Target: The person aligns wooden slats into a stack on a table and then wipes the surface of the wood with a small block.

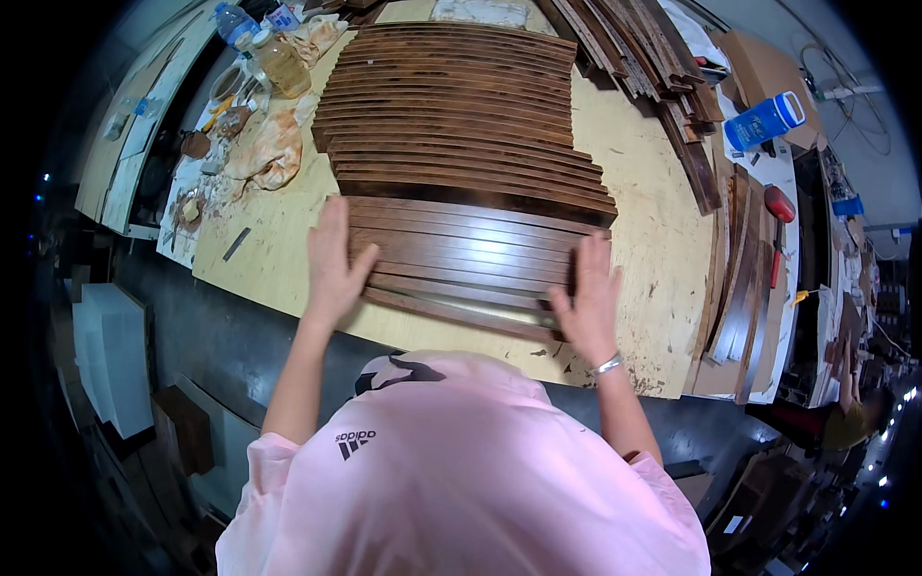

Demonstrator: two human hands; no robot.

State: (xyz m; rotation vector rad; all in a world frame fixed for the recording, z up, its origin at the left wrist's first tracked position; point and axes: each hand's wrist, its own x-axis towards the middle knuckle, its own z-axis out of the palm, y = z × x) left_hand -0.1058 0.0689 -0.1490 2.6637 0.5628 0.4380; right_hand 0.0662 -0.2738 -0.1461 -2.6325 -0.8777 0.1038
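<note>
Several dark brown wood strips (461, 240) lie flat side by side at the table's near edge, their glossy faces up. The nearest strip (461, 314) sits slightly askew, with a narrow gap behind it. My left hand (335, 264) rests against the left ends of the strips, fingers stretched forward and thumb spread over them. At the right ends is my right hand (592, 298), likewise stretched out with its thumb apart. Directly behind, a long row of similar strips (451, 106) stands on edge, packed closely, the nearer part shifted a little to the right.
The pale plywood board (653, 326) carries the strips. Stained rags (269, 149), a jar of yellowish liquid (280, 65) and a plastic bottle (235, 24) clutter the left. More wood strips (639, 58), a blue bottle (764, 122) and a red-handled tool (779, 206) lie right.
</note>
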